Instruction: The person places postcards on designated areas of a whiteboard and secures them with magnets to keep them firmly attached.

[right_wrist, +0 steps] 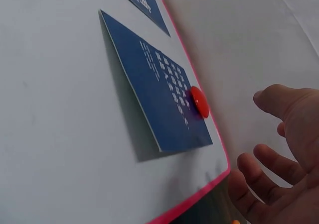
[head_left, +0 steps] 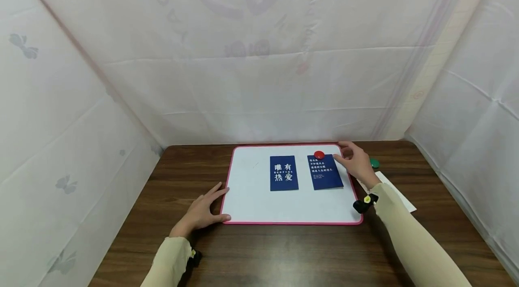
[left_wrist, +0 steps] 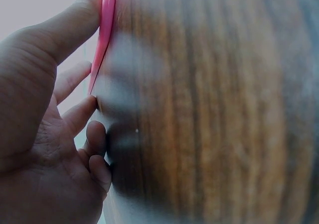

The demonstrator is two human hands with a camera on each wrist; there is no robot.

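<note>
A white board with a pink rim (head_left: 259, 222) lies flat on the dark wooden table (head_left: 284, 255). Two blue cards lie on it: a left card (head_left: 284, 173) with large white characters and a right card (head_left: 326, 172) (right_wrist: 159, 94) with small text. A red round magnet (head_left: 319, 154) (right_wrist: 200, 102) sits on the right card's far edge. My left hand (head_left: 202, 210) (left_wrist: 45, 129) rests open on the table, its thumb along the board's pink rim (left_wrist: 105, 30). My right hand (head_left: 357, 163) (right_wrist: 279, 159) hovers open beside the right card's far corner, holding nothing.
A green round magnet (head_left: 374, 162) lies on the table right of the board, next to a white paper sheet (head_left: 397, 192). White cloth walls (head_left: 259, 52) enclose the table at the back and both sides.
</note>
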